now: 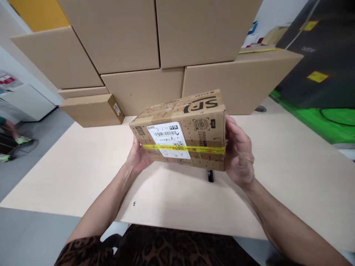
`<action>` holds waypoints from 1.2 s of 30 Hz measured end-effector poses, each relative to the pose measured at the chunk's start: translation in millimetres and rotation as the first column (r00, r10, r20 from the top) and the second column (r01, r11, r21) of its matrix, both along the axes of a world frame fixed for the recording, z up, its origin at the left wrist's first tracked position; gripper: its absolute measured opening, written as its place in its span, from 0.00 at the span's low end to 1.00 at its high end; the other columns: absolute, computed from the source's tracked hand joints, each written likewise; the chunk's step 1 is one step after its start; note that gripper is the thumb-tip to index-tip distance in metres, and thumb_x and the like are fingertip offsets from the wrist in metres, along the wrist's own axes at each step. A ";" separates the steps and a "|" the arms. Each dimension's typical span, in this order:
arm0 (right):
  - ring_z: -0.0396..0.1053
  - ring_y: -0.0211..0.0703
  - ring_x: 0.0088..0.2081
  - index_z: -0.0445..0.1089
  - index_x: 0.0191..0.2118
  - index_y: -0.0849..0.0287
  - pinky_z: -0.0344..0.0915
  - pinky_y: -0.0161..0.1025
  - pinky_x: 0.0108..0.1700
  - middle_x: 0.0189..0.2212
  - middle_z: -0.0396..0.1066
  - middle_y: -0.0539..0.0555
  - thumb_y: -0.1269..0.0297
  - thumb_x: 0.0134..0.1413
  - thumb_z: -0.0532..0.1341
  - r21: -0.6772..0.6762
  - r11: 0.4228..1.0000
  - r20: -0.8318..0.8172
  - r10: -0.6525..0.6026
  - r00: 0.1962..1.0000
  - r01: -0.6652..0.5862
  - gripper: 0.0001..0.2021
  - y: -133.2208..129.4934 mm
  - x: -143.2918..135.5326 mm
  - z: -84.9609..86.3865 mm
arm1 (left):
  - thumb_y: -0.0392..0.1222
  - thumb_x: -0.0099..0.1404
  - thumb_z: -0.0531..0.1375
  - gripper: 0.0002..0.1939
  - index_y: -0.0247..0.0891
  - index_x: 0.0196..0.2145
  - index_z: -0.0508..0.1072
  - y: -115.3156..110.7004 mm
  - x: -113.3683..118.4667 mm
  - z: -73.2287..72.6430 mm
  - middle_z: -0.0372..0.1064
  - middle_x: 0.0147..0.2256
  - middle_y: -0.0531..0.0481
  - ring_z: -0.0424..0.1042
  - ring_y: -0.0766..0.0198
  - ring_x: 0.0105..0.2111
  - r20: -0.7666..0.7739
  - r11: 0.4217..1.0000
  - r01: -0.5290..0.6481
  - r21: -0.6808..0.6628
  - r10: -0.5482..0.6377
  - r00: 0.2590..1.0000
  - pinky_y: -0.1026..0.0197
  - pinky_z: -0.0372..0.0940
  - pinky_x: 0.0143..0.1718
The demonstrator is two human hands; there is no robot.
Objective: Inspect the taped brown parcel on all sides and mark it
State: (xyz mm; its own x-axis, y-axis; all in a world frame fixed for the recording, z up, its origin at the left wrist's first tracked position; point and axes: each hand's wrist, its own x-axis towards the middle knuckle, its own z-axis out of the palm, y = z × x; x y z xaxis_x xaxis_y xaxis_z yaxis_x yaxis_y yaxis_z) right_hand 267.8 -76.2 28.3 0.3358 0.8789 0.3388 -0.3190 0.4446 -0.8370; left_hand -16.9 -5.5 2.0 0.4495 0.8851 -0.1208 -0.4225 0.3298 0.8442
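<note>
Between my two hands a brown cardboard box [202, 136] is held up above the table, tilted so its top and one long side show. That side carries a white shipping label [168, 137] and a strip of yellow tape [205, 149]; dark "SF" print marks the top. My left hand [138, 157] grips the left end, its fingers partly hidden behind the box. At the right end, my right hand [240, 151] is pressed with bent fingers against the cardboard. Below the box a small black object [210, 176] lies on the table, its upper part covered.
Large plain cartons [116, 33] are stacked along the back of the pale wooden table [172, 199]. A smaller flat carton [88, 111] stands at the back left. Dark equipment [318, 55] and a green surface [313, 122] are at right. Part of another person's leg [11, 129] shows far left.
</note>
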 end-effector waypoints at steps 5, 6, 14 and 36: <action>0.62 0.57 0.74 0.83 0.53 0.38 0.55 0.58 0.79 0.64 0.75 0.49 0.43 0.59 0.72 0.163 0.965 0.144 -0.230 0.962 0.207 0.18 -8.7 -7.0 6.9 | 0.64 0.63 0.68 0.29 0.38 0.51 0.82 3.3 -3.9 -4.3 0.83 0.54 0.36 0.73 0.34 0.66 0.022 0.995 0.088 -0.045 -0.087 0.996 0.32 0.69 0.64; 0.63 0.56 0.74 0.83 0.53 0.39 0.55 0.57 0.79 0.64 0.75 0.49 0.47 0.62 0.70 0.153 0.959 0.165 -0.265 0.950 0.240 0.16 -9.0 -7.2 6.0 | 0.63 0.63 0.68 0.28 0.38 0.49 0.83 4.3 -4.9 -5.3 0.84 0.53 0.36 0.74 0.35 0.65 0.019 0.992 0.114 -0.051 -0.113 0.993 0.33 0.69 0.64; 0.78 0.48 0.50 0.85 0.44 0.46 0.74 0.49 0.61 0.45 0.82 0.50 0.49 0.56 0.70 -0.120 0.939 0.003 -0.325 0.946 0.323 0.13 6.4 0.8 2.5 | 0.69 0.69 0.62 0.31 0.39 0.50 0.83 9.9 -9.0 -16.2 0.85 0.47 0.35 0.84 0.41 0.48 -0.042 0.953 0.294 -0.075 -0.298 0.954 0.46 0.78 0.43; 0.73 0.56 0.65 0.81 0.41 0.45 0.76 0.55 0.62 0.50 0.85 0.50 0.44 0.58 0.68 -0.237 0.947 -0.235 -0.273 0.933 0.217 0.13 39.8 20.7 -17.6 | 0.83 0.58 0.63 0.41 0.37 0.37 0.81 -6.1 14.1 -5.2 0.81 0.36 0.39 0.80 0.53 0.38 -0.404 0.959 0.279 0.040 -0.240 0.883 0.51 0.75 0.47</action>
